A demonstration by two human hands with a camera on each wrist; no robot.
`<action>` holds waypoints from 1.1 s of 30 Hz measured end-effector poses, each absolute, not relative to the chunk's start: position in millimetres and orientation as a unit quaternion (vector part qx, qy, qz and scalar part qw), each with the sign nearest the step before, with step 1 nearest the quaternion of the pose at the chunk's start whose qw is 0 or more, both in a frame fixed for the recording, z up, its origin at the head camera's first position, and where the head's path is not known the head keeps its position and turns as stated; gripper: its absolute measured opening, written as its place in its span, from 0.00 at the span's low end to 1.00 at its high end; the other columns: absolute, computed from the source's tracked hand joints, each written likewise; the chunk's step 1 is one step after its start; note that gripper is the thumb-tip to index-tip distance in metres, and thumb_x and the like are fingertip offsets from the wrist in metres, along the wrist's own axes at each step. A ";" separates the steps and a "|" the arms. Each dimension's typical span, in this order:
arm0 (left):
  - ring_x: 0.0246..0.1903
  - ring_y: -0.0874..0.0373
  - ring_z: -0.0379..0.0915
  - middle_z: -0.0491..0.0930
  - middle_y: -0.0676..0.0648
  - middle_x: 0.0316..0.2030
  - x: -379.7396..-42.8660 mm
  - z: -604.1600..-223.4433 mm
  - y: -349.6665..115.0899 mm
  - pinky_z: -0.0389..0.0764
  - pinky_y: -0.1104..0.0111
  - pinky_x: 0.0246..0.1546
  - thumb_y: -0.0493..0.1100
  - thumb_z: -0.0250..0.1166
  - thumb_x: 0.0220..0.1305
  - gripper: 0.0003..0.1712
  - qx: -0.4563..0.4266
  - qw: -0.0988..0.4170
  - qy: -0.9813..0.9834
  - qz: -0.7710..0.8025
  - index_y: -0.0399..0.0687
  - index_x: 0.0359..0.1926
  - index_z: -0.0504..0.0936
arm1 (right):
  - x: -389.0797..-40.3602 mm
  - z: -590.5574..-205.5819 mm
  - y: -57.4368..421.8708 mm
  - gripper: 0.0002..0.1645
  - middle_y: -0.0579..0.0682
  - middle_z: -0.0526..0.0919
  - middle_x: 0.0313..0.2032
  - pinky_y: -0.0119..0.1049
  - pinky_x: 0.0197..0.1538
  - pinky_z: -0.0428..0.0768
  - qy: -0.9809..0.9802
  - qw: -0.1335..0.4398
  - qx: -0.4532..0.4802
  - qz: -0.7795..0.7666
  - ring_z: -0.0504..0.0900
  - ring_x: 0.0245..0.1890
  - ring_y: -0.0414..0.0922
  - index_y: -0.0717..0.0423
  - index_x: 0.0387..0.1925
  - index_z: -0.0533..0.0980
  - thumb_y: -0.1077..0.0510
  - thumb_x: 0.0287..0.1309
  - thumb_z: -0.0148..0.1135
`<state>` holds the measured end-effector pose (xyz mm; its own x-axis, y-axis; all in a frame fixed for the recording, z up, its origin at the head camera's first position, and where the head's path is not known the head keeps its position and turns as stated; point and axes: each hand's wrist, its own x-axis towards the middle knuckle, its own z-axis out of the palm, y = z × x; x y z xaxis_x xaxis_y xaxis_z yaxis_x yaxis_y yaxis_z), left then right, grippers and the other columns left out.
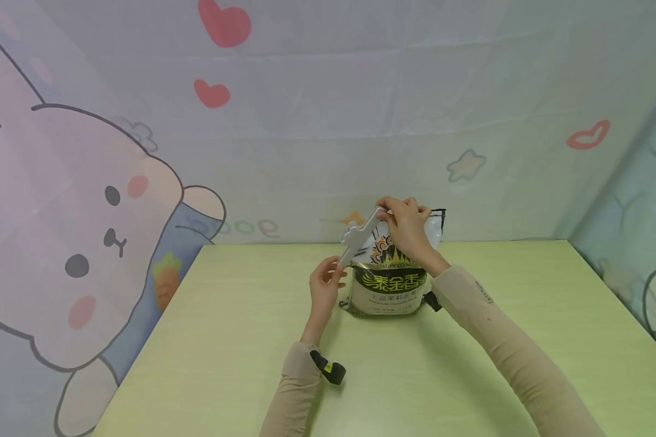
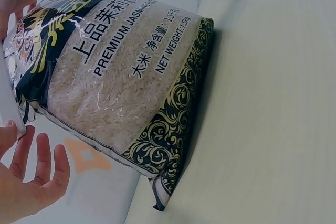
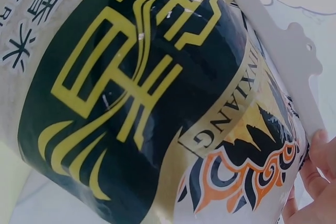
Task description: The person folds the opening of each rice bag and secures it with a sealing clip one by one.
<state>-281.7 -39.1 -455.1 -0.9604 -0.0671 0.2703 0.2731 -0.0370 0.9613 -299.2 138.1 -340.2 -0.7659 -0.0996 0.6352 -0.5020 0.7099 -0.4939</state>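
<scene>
A clear-fronted bag of jasmine rice (image 1: 389, 298) stands upright on the table, its black and gold label facing me. Along the left side of its top runs a long white bag clip (image 1: 355, 240), slanting down to the left, with a bumpy decorative edge. My left hand (image 1: 324, 286) pinches the clip's lower end between thumb and forefinger, other fingers spread, as the left wrist view shows. At the upper end, my right hand (image 1: 408, 226) grips the clip beside the bag's top; its fingertips (image 3: 318, 139) show at that end in the right wrist view.
The pale green-yellow table (image 1: 224, 340) extends to both sides of the bag. Close behind it hangs a cloth backdrop (image 1: 328, 170) printed with hearts and a cartoon animal. A black strap device (image 1: 330, 369) sits on the left wrist.
</scene>
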 end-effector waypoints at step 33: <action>0.37 0.36 0.74 0.76 0.31 0.40 -254.5 -433.2 -42.4 0.77 0.49 0.33 0.34 0.54 0.62 0.14 -0.104 0.170 -0.701 -0.685 0.32 0.48 0.74 | -274.5 -355.8 160.9 0.21 0.57 0.77 0.49 0.58 0.50 0.49 -0.875 0.356 0.211 0.251 0.64 0.52 0.53 0.55 0.53 0.70 0.56 0.57 0.56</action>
